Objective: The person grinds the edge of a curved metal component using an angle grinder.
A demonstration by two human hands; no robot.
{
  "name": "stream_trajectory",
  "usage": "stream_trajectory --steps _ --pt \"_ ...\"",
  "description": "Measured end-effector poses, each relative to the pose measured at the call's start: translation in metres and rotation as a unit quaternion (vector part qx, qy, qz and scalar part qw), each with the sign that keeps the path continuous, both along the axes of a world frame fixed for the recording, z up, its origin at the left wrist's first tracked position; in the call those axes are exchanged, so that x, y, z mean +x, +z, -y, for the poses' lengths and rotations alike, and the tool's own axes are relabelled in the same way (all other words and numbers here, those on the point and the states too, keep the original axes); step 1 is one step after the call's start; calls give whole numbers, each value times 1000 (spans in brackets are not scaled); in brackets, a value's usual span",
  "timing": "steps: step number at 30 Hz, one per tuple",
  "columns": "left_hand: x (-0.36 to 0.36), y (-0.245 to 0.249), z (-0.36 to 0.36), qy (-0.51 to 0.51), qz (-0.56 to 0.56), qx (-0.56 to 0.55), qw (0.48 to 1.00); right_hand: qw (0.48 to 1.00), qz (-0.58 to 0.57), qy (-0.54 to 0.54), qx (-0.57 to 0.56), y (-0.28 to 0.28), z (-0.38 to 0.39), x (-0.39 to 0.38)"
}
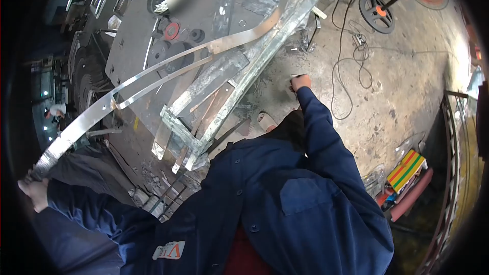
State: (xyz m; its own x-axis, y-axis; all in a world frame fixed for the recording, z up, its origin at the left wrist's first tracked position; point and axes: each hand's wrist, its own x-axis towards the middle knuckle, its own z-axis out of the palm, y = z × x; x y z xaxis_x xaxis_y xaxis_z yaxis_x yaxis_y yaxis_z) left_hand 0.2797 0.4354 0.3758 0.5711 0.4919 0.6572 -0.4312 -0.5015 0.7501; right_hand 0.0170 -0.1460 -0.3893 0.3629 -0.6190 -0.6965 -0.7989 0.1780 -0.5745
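Left hand (35, 193) at strip's (84, 123) end beyond table's (130, 51) left edge, finger closure unclear; right hand (300, 82) curled closed, contents unclear.

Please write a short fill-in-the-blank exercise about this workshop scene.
The hand at the lower end of the curved metal strip is the person's ____ one. The hub of the black wheel is ____. The striped object shows red, yellow and ____. The person's sleeves are dark ____.

Missing words: left; orange; green; blue.
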Motion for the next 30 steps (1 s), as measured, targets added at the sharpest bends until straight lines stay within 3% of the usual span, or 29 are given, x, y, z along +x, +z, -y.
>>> stream_trajectory --steps 1,3,4,6,7,8,9,10,12,14,16,19,21,22,23,24,26,27,30 --pt "-10 -12 4 -2 -19 -3 1000 1000 -1 -5 1 -1 -6 2" --pt "-37 -46 28 7 -35 -11 999 974 75 -179 114 5 -15 13" --pt "-54 -71 62 29 36 -3 999 975 80 -177 111 2 -16 15" --pt "-51 -69 -8 -63 -26 -89 994 989 8 15 -147 -9 -22 16" --pt "-50 -69 -44 -101 -59 -133 984 995 26 2 -98 25 -23 16" --pt "-58 -86 -27 -73 7 -123 990 998 23 22 -59 30 -24 18" --pt "-66 -103 -9 -42 70 -108 991 999 19 42 -21 30 -24 19" --pt "-70 -109 -7 -28 71 -122 990 996 -6 93 6 -5 -21 23" --pt "-80 -120 1 -1 74 -144 987 932 -47 326 -154 26 -37 28" --pt "-87 -127 15 4 131 -146 981 902 84 403 -131 62 -42 16" --pt "-95 -130 -8 -6 153 -131 979 922 85 328 -188 110 -32 16" --pt "-116 -130 5 10 186 -122 975 918 240 131 -286 236 5 46" --pt "-124 -131 15 58 217 -125 966 868 334 120 -348 295 34 94" --pt "-126 -135 19 71 218 -122 966 834 348 173 -393 301 53 125" --pt "-127 -139 24 103 237 -134 957 838 301 220 -399 298 69 159" --pt "-128 -143 28 137 256 -143 946 800 266 233 -484 276 82 195" --pt "-129 -149 66 194 226 -122 947 791 73 396 -460 241 108 262" --pt "-132 -153 65 192 206 -137 950 832 4 421 -361 252 108 284" --pt "-138 -165 61 202 149 -138 958 812 2 455 -366 266 107 304"
